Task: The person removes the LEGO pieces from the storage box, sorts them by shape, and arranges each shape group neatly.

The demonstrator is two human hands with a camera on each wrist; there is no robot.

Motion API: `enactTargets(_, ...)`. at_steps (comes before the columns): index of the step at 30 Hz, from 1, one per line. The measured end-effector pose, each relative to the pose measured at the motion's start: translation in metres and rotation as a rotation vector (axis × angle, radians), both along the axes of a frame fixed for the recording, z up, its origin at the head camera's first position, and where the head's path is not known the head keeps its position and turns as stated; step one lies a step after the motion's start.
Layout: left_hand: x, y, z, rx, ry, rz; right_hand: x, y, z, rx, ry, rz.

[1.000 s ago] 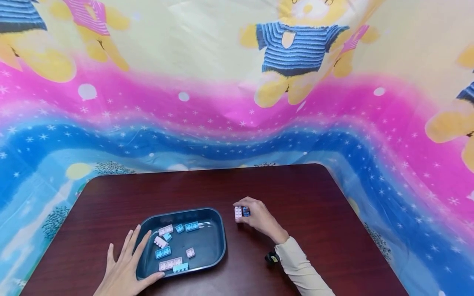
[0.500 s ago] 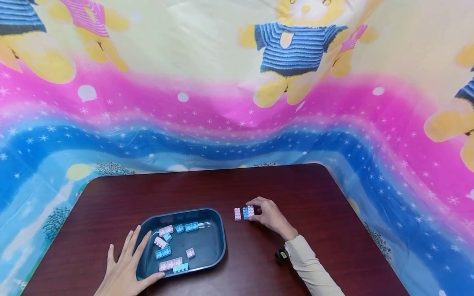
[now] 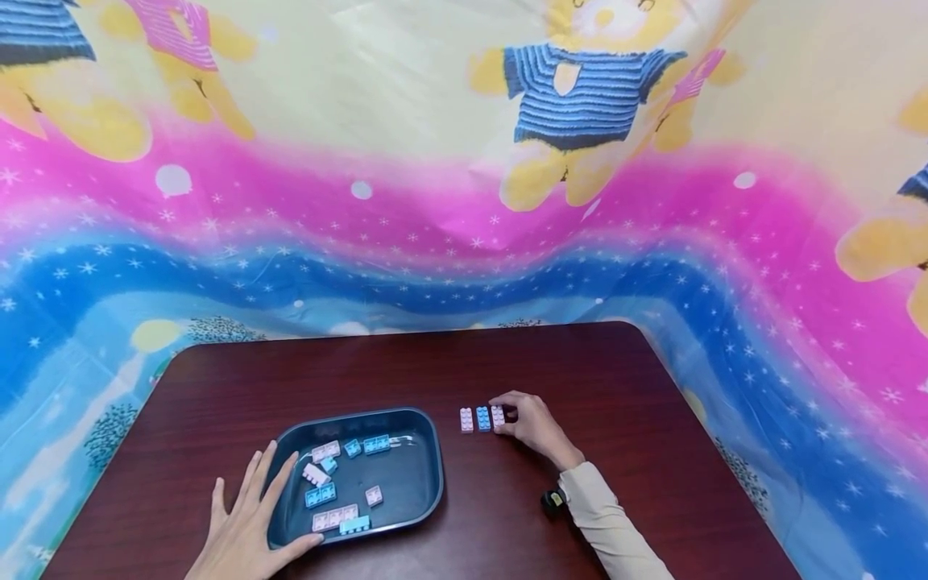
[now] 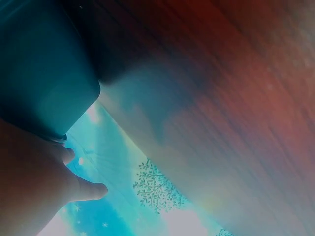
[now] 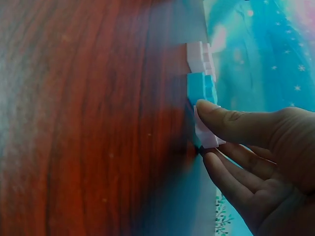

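My right hand (image 3: 536, 427) pinches a pink toy building brick (image 3: 497, 416) between thumb and fingers, at the right end of a short row on the table. Just left of it stands a blue brick (image 3: 483, 418), then another pink brick (image 3: 466, 420), studs up and roughly parallel. In the right wrist view the thumb (image 5: 219, 118) lies across the held pink brick, close beside the blue one (image 5: 196, 87). My left hand (image 3: 246, 515) rests with spread fingers at the left side of a dark tray (image 3: 441, 475), its thumb over the near rim.
Inside the tray lie several loose pink and blue bricks, among them a small pink one (image 3: 373, 495) and a blue one (image 3: 377, 444). The brown table (image 3: 580, 362) ends at a patterned cloth backdrop (image 3: 406, 225) behind and at the sides.
My right hand has moved right from the left pink brick, past the blue brick. The pink brick in its fingers now stands at the row's right end. The left hand has stayed put.
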State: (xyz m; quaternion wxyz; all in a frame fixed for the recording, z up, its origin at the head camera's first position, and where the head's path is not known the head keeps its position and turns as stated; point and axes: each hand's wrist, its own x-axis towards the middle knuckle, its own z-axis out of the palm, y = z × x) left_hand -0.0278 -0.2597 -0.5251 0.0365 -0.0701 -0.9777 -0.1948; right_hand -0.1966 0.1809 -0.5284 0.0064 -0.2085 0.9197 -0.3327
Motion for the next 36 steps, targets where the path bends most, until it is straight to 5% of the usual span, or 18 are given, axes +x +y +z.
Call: enactTargets(36, -0.001, -0.002, 0.002, 0.023, -0.025, -0.005, 0.005, 0.002, 0.012, -0.024, -0.091, -0.079)
